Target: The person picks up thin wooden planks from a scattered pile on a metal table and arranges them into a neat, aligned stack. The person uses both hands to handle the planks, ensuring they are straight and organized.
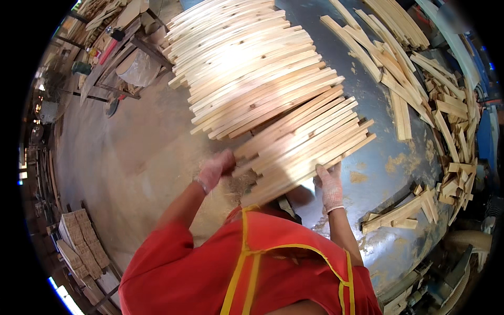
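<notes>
A row of pale wooden strips [310, 143] lies side by side in front of me, with uneven ends. My right hand [329, 188], in a whitish knit glove, grips the near edge of this row; its thumb rests on top and the other fingers are partly hidden. At the row's left ends is my gloved left hand [216, 169], smeared by motion, so its fingers cannot be made out. Beyond a narrow dark gap lies a larger batch of similar wooden strips [247, 68], also laid side by side.
The strips lie on a blue-grey metal table [346, 84] dusted with sawdust. Loose boards [391, 68] and a heap of wood offcuts [454, 131] cover its right side. A workbench [121, 52] stands far left; stacked wood blocks [84, 244] sit at lower left.
</notes>
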`<move>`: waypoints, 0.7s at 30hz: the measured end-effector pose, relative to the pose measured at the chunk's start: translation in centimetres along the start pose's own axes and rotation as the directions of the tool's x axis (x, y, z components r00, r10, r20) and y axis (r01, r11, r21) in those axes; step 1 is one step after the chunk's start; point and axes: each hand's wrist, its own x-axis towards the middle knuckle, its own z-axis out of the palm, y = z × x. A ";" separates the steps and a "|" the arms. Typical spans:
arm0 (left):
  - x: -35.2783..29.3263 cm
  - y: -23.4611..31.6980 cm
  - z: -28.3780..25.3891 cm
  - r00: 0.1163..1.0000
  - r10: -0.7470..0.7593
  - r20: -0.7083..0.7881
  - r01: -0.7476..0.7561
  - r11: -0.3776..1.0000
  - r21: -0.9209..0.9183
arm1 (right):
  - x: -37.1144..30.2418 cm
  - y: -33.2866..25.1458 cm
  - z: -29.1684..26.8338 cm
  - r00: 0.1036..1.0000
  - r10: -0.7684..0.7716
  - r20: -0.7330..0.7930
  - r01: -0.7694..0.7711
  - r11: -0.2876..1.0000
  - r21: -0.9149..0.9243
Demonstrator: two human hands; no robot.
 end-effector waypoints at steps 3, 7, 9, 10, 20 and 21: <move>-3.4 -0.4 2.3 0.980 -0.094 0.175 -0.016 0.841 0.541 | 1.2 0.7 -3.8 0.992 -0.121 -0.025 0.119 0.990 -0.070; -4.8 6.2 6.2 0.964 0.262 0.050 -0.239 0.765 0.597 | 2.1 -1.6 -5.9 0.998 0.052 -0.030 -0.057 0.977 -0.206; 0.0 8.9 8.1 0.880 0.439 0.184 -0.451 0.646 0.616 | 3.6 -2.2 -6.6 0.990 0.086 -0.114 -0.124 0.915 -0.385; 1.4 10.7 10.0 0.883 0.438 0.167 -0.426 0.601 0.677 | 4.3 -2.1 -7.0 0.983 0.093 -0.160 -0.158 0.871 -0.465; 0.7 15.8 19.0 0.847 0.403 0.347 -0.489 0.333 0.806 | 1.0 -1.6 -6.4 0.975 0.050 -0.215 -0.059 0.998 -0.036; -0.7 16.4 18.6 0.807 0.472 0.355 -0.538 0.340 0.772 | -0.6 -3.2 -6.0 0.971 0.030 -0.237 -0.045 0.997 -0.057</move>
